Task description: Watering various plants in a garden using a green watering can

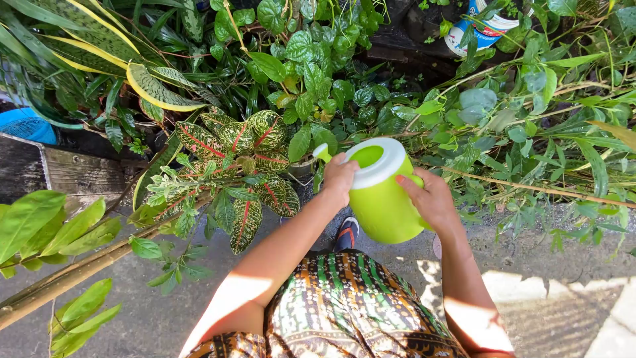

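Head view, looking down: both hands on a lime-green watering can (381,199) with a white rim, held just above frame centre. Left hand (339,178) at the can's 9 o'clock, fingers curled and pressed onto the rim near the short green spout (321,152), which points toward 10 o'clock. Right hand (430,199) at the can's 3 o'clock, fingers wrapped closed around the side, thumb up on the white rim. Can tilted slightly toward the spout side; its inside cannot be made out. Just beyond the spout, at 9 o'clock, a potted plant with red-veined speckled leaves (248,156). At 12 o'clock, dense heart-leaved vines (311,59); at 10 o'clock, long yellow-edged striped leaves (156,89). At 6 o'clock, patterned green-and-brown clothing (344,311), with a dark shoe (346,233) on grey concrete ground (570,265) just under the can.
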